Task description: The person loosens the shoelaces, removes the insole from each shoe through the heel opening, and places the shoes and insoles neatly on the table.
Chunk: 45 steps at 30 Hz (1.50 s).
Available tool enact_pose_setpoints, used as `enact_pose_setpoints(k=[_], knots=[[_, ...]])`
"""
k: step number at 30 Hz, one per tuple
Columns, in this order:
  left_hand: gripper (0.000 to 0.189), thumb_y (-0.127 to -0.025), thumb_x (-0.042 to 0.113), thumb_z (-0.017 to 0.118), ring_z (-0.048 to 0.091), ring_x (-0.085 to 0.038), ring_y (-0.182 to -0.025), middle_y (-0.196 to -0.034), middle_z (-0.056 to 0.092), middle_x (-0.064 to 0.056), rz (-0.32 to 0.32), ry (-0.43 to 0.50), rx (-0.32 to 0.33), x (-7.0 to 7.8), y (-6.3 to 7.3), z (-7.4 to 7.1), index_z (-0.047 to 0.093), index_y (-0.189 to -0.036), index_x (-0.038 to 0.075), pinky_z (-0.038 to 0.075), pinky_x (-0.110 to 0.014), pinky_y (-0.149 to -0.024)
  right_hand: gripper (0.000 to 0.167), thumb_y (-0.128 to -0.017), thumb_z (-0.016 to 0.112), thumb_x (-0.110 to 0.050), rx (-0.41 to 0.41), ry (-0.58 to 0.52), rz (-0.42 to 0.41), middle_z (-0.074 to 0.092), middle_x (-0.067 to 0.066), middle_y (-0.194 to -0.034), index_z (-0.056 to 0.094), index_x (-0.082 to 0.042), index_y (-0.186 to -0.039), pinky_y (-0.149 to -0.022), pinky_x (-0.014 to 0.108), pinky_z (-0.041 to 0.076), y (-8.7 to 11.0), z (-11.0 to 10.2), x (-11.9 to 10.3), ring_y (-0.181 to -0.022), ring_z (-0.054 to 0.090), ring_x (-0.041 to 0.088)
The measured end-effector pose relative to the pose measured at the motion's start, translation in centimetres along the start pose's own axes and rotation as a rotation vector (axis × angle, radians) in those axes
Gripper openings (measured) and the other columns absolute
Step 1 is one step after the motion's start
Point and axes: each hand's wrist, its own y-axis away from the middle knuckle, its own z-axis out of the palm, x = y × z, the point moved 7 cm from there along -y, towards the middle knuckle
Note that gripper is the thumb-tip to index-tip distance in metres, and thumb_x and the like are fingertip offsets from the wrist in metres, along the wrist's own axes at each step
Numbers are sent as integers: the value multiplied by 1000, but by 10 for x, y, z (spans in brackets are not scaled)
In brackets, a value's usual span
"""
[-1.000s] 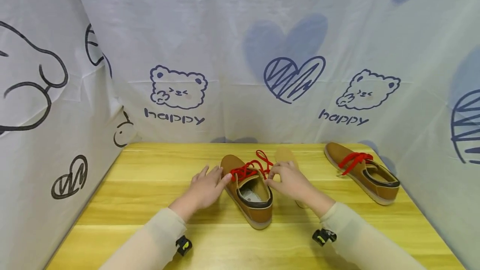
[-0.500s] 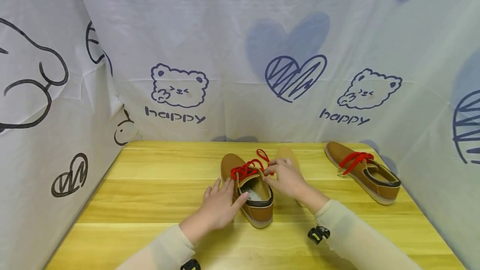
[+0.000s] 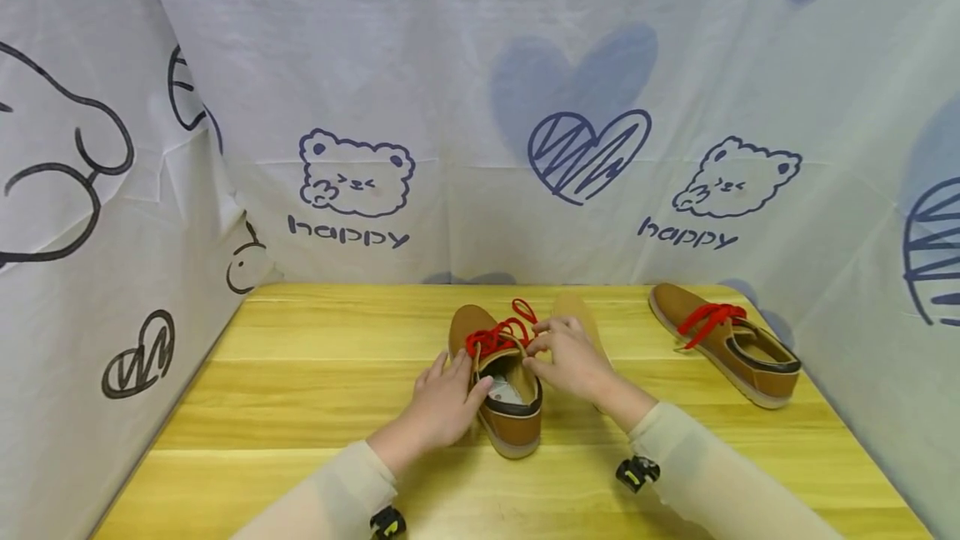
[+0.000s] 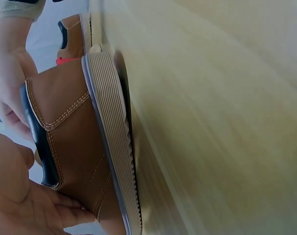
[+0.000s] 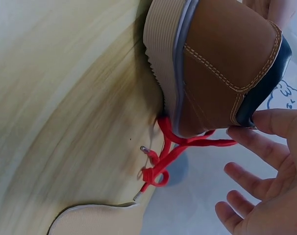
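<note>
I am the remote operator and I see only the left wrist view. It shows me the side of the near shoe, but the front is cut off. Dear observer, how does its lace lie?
Observer: In the head view, the red lace crosses the front of the shoe and loops out past its right side.
Operator: Thank you. And what is to be seen inside the shoe?
Observer: A pale patch shows down inside the opening; any print on it is too small to read.
Operator: I understand. Where exactly is the right hand on the shoe?
Observer: The right wrist view shows its thumb and forefinger pinching at the front end of the dark collar.
</note>
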Motion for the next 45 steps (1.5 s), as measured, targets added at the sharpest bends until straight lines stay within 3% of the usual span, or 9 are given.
enact_pose_setpoints(k=[8, 23, 31, 38, 45], knots=[[58, -110, 35, 35, 14, -44, -149, -160, 30, -18, 21, -6, -12, -6, -6, -7, 34, -153, -3, 17, -63, -116, 14, -90, 76, -26, 19, -30, -4, 55, 14, -140, 78, -13, -96, -108, 61, 33, 2, 3, -5, -133, 38, 40], [51, -109, 27, 37, 14, -44, -150, -156, 39, -14, 38, -19, -27, -21, -12, -16, 41, -152, 0, 15, -63, -116, 9, -87, 79, -26, 77, -40, -46, 58, 12, -137, 78, -17, -88, -109, 62, 29, 5, 10, -16, -132, 38, 40], [50, -109, 26, 39, 15, -44, -149, -155, 42, -15, 51, -24, -35, -18, -12, -19, 42, -150, -1, 15, -64, -115, 10, -88, 78, -28, 86, -52, -31, 57, 14, -137, 77, -18, -88, -110, 64, 28, 7, 10, -14, -133, 37, 41], [50, -109, 27, 40, 17, -44, -149, -154, 42, -16, 38, -38, -14, -18, -9, -20, 43, -150, -2, 17, -62, -116, 8, -90, 76, -28, 58, -52, -29, 56, 16, -138, 73, -22, -86, -109, 65, 28, 8, 11, -12, -134, 37, 43], [50, -109, 28, 40, 22, -43, -148, -152, 46, -15, 12, -55, 37, -13, -5, -22, 45, -149, -2, 20, -61, -115, 7, -93, 73, -28, -4, -45, -48, 53, 17, -142, 75, -22, -94, -108, 66, 31, 12, 6, -12, -136, 34, 44]])
